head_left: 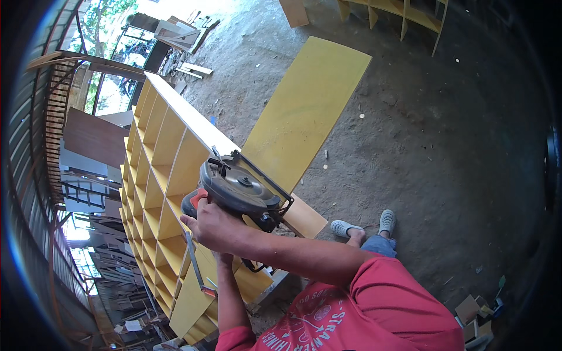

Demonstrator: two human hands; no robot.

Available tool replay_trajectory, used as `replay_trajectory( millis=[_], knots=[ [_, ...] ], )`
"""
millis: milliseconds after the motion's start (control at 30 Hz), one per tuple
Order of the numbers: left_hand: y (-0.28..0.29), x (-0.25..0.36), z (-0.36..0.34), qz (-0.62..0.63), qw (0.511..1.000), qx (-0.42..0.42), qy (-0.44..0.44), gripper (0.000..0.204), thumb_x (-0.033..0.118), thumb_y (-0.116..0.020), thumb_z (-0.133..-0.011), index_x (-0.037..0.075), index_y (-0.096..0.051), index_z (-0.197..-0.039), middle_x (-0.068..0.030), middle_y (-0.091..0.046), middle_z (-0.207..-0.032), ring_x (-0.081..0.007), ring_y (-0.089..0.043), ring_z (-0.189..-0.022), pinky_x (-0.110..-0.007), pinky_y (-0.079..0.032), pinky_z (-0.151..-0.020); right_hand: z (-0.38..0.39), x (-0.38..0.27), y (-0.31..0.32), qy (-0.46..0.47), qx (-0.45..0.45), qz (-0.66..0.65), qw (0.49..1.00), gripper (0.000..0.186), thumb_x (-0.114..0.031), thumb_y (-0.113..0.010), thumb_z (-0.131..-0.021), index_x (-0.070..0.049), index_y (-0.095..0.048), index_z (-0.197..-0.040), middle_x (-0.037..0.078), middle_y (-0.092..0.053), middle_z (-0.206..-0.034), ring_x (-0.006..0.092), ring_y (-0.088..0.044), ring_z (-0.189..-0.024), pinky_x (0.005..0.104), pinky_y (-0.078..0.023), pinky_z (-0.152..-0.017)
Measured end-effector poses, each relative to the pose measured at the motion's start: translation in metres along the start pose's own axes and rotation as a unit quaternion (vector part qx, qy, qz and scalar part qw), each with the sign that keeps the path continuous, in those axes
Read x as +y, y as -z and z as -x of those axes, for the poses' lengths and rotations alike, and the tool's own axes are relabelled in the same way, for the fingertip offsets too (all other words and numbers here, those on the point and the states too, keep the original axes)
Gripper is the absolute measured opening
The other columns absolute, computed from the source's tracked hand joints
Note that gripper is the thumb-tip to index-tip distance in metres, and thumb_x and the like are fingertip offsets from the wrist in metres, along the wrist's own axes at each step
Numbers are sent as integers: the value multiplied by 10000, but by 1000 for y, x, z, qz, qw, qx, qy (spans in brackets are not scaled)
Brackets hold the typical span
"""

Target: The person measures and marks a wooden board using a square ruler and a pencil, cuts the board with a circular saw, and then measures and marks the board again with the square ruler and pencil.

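Observation:
A dark circular saw [231, 184] with a round blade and a long metal base plate is against the near right edge of a yellow shelf grid [153, 202]. My right hand [215, 227] is wrapped round its rear handle, near a red part. Below my right forearm is my left hand [222, 257], mostly hidden, so its fingers cannot be made out. A long yellow board [307, 114] extends from the saw toward the far right. A metal bar tool with a red end [196, 263], perhaps a clamp, lies across the grid next to my left hand.
A pale offcut board [305, 215] lies by my feet in grey clogs [345, 228]. Another yellow shelf unit [404, 14] stands at the far right. Stacked wood pieces [117, 263] line the left wall. Scraps [477, 316] lie at lower right on the concrete floor [433, 164].

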State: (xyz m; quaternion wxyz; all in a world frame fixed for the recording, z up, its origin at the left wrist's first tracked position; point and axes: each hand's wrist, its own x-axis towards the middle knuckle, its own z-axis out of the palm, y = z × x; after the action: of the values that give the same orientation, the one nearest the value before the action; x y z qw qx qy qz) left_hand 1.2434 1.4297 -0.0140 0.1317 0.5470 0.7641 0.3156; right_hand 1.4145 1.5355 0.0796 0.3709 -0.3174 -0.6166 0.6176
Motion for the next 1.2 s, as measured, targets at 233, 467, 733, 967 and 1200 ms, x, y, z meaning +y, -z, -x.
replay_trajectory(
  millis=[233, 467, 733, 967, 1200],
  knots=[
    [8, -27, 12, -94, 995, -14, -16, 858, 522, -568, -1100, 75, -210, -1740, -197, -404, -1731, -323, -426, -1566, -486, -304, -1316, -7, -2, 1, -3, -8, 10, 1000, 666, -466, -590, -1131, 198, -610, -1181, 361, -746, -976, 511, -772, -962, 549, -587, -926],
    [11, -38, 18, -112, 993, -15, -17, 920, 610, -589, -1060, 53, -278, -1722, -209, -400, -1733, -347, -398, -1583, -505, -288, -1311, -17, -4, 8, -21, -30, -12, 999, 662, -464, -594, -1130, 196, -615, -1177, 363, -748, -985, 510, -773, -956, 548, -590, -924],
    [18, -42, 19, -125, 992, -16, -10, 1003, 711, -613, -1014, 28, -355, -1702, -222, -396, -1735, -374, -366, -1602, -527, -270, -1305, -27, -14, 19, -39, -89, -23, 995, 726, -488, -535, -1146, 223, -503, -1287, 421, -727, -1037, 577, -750, -1019, 594, -586, -911],
    [20, -53, 22, -157, 987, -21, -29, 1052, 804, -597, -973, 6, -464, -1646, -238, -419, -1722, -421, -338, -1609, -552, -246, -1294, -34, -11, 11, -25, -54, -2, 998, 676, -464, -602, -1128, 211, -632, -1116, 346, -745, -927, 491, -781, -886, 541, -605, -860],
    [35, -110, 29, -205, 976, -38, -64, 988, 782, -607, -982, 3, -542, -1587, -269, -494, -1669, -459, -387, -1582, -562, -259, -1287, -46, -18, 9, -24, -50, -4, 998, 671, -457, -602, -1128, 213, -633, -1160, 366, -746, -1015, 511, -774, -983, 548, -589, -949]
  ],
)
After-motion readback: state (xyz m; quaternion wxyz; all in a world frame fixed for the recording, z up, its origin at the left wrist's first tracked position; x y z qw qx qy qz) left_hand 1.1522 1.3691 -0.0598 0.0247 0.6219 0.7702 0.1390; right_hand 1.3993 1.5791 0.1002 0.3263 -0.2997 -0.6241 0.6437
